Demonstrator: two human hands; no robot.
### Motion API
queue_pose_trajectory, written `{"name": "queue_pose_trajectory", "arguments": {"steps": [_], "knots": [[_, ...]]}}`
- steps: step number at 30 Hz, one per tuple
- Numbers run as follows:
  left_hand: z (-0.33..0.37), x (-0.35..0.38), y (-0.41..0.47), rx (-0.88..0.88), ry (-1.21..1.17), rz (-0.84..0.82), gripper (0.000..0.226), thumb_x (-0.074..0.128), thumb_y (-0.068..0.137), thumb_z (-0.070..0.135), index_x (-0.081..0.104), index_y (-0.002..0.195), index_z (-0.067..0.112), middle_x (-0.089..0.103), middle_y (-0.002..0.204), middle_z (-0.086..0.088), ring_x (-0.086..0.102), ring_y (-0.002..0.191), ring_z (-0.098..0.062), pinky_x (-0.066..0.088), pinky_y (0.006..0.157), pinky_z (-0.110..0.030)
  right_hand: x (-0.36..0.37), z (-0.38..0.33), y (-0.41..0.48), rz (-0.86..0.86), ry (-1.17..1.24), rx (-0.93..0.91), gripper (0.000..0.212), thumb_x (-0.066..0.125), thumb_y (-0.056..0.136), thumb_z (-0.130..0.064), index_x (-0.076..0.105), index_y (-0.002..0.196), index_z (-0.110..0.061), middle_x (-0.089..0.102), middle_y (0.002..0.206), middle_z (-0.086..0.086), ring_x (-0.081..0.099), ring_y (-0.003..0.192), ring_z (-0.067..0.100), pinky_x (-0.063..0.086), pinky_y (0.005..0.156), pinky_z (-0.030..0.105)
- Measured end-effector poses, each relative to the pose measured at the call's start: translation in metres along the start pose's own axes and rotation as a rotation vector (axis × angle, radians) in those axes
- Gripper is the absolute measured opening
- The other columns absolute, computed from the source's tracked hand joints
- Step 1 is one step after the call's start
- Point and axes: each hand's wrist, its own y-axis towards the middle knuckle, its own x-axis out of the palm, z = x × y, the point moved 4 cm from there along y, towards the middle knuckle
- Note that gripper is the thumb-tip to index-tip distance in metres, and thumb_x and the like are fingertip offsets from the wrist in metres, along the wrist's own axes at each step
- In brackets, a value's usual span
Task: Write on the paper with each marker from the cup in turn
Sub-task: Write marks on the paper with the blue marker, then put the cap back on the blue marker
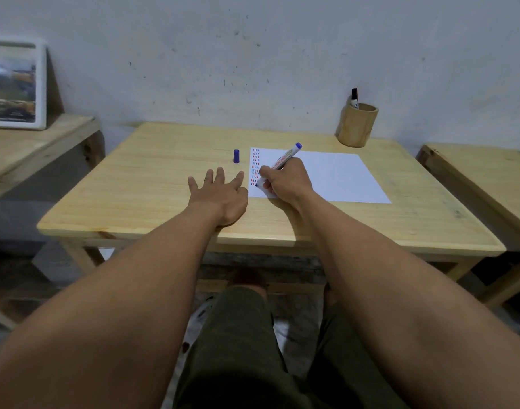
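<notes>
Head view: your right hand (pixel 285 180) fingers pinch the blue marker (pixel 279 165), tip on the paper (pixel 326 175), barrel slanting toward one o'clock, while your flat, spread left hand (pixel 219 193) sits nearer its cap (pixel 236 156) at twelve.

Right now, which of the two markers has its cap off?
The blue marker in the right hand, tip on the paper; its cap stands nearby. The black marker sits capped in the cup.

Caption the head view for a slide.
Right hand writes with blue marker on paper; left hand flat beside it.
</notes>
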Motion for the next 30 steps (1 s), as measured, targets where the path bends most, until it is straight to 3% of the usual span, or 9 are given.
{"name": "queue_pose_trajectory", "arguments": {"steps": [4, 9, 13, 15, 17, 20, 24, 30], "knots": [[0.0, 0.0, 0.0, 0.001, 0.0, 0.007, 0.059, 0.009, 0.101, 0.041, -0.005, 0.158, 0.038, -0.01, 0.167, -0.008, -0.012, 0.153, -0.028, -0.008, 0.118, -0.061, 0.0, 0.0, 0.0, 0.004, 0.003, -0.014, 0.018, 0.067, 0.09, -0.023, 0.067, 0.084, -0.006, 0.075, 0.089, 0.009, 0.075, 0.087, 0.026, 0.06, 0.081, 0.044], [-0.001, 0.002, 0.001, 0.01, -0.013, 0.009, 0.058, 0.009, 0.101, 0.041, -0.004, 0.158, 0.038, -0.009, 0.168, -0.007, -0.011, 0.153, -0.028, -0.008, 0.119, -0.061, -0.005, 0.002, 0.001, 0.056, 0.122, 0.036, 0.026, 0.064, 0.088, -0.026, 0.066, 0.066, -0.014, 0.071, 0.067, -0.001, 0.067, 0.067, 0.016, 0.058, 0.076, 0.039], [-0.002, 0.002, 0.005, 0.002, -0.036, 0.012, 0.059, 0.01, 0.101, 0.042, -0.001, 0.159, 0.037, -0.006, 0.168, -0.007, -0.009, 0.154, -0.029, -0.006, 0.119, -0.061, -0.006, 0.001, 0.001, 0.044, 0.171, 0.055, 0.023, 0.064, 0.088, -0.025, 0.068, 0.068, -0.013, 0.072, 0.069, 0.0, 0.066, 0.065, 0.015, 0.06, 0.078, 0.04], [-0.001, 0.0, 0.006, -0.003, -0.05, 0.034, 0.059, 0.013, 0.101, 0.041, 0.007, 0.159, 0.035, 0.002, 0.168, -0.007, -0.002, 0.154, -0.03, -0.002, 0.119, -0.061, -0.008, -0.001, 0.001, 0.019, 0.203, 0.052, 0.02, 0.066, 0.09, -0.024, 0.068, 0.074, -0.012, 0.07, 0.071, 0.001, 0.063, 0.062, 0.015, 0.058, 0.068, 0.036], [-0.001, -0.006, 0.005, -0.02, -0.083, 0.109, 0.057, 0.019, 0.099, 0.038, 0.025, 0.155, 0.03, 0.026, 0.163, -0.008, 0.019, 0.15, -0.031, 0.012, 0.117, -0.059, -0.011, -0.006, 0.0, -0.006, 0.253, 0.045, 0.016, 0.069, 0.092, -0.025, 0.065, 0.082, -0.013, 0.067, 0.073, 0.001, 0.058, 0.059, 0.013, 0.051, 0.057, 0.028], [-0.001, -0.021, 0.008, -0.085, -0.169, 0.281, 0.044, 0.028, 0.099, 0.034, 0.044, 0.138, 0.021, 0.059, 0.13, -0.008, 0.049, 0.121, -0.032, 0.033, 0.099, -0.049, -0.016, -0.011, 0.002, -0.009, 0.309, 0.029, 0.016, 0.073, 0.092, -0.026, 0.063, 0.093, -0.013, 0.064, 0.076, 0.002, 0.054, 0.058, 0.012, 0.046, 0.053, 0.025], [-0.004, -0.034, 0.033, -0.098, -0.337, 0.37, 0.041, 0.043, 0.1, 0.029, 0.04, 0.141, 0.022, 0.061, 0.124, -0.01, 0.054, 0.116, -0.035, 0.04, 0.089, -0.044, -0.021, -0.02, 0.008, -0.009, 0.395, 0.053, 0.017, 0.066, 0.093, -0.028, 0.066, 0.088, -0.011, 0.065, 0.074, 0.002, 0.056, 0.06, 0.014, 0.048, 0.053, 0.026], [-0.001, -0.037, 0.069, -0.034, -0.325, 0.35, 0.049, 0.048, 0.101, 0.023, 0.042, 0.149, 0.032, 0.058, 0.132, -0.006, 0.052, 0.123, -0.03, 0.043, 0.088, -0.038, -0.028, -0.023, 0.019, 0.031, 0.493, 0.096, 0.017, 0.055, 0.089, -0.018, 0.062, 0.077, -0.01, 0.066, 0.066, 0.005, 0.055, 0.057, 0.017, 0.05, 0.055, 0.029]]}}
